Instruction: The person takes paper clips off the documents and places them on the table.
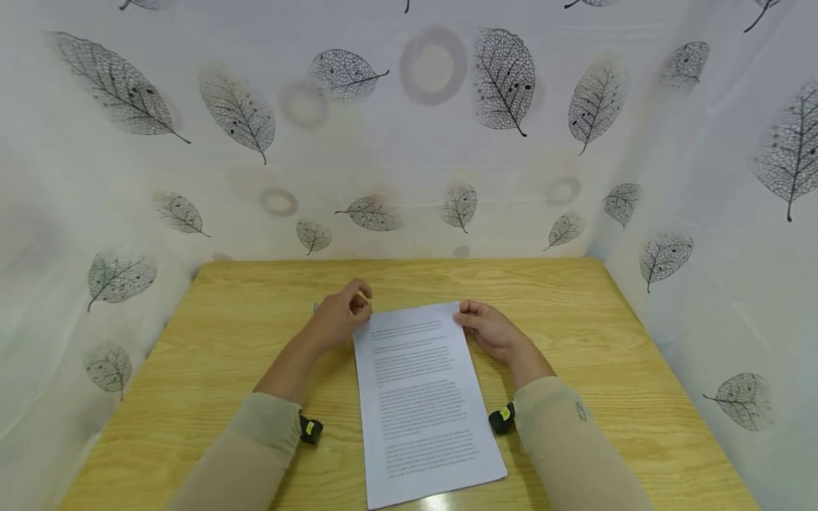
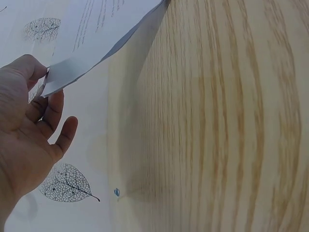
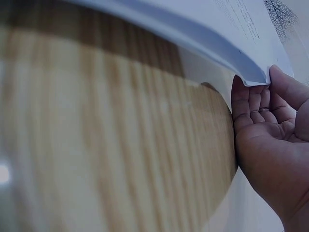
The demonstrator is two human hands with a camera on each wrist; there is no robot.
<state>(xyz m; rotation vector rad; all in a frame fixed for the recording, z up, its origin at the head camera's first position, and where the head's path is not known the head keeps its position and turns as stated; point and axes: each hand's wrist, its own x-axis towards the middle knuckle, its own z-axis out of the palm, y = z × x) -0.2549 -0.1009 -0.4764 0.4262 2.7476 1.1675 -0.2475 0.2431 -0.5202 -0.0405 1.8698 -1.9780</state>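
A stack of printed paper sheets (image 1: 418, 397) lies tilted slightly, with its far edge raised off the table. At its far left corner, my left hand (image 1: 341, 312) pinches with thumb and forefinger while the other fingers curl loosely in the left wrist view. A thin, small thing shows between those fingertips at the corner; its kind is too small to tell. On the far right corner, my right hand (image 1: 491, 330) grips the sheets (image 3: 212, 34), thumb on top and fingers underneath. The stack's edge bows in the right wrist view.
A small blue-and-white striped thing (image 2: 117, 192) lies on the wooden table (image 1: 243, 341) just left of the left hand. Around the table's back and sides hangs a white leaf-patterned curtain (image 1: 383, 156). Black wrist cameras sit at both sleeves.
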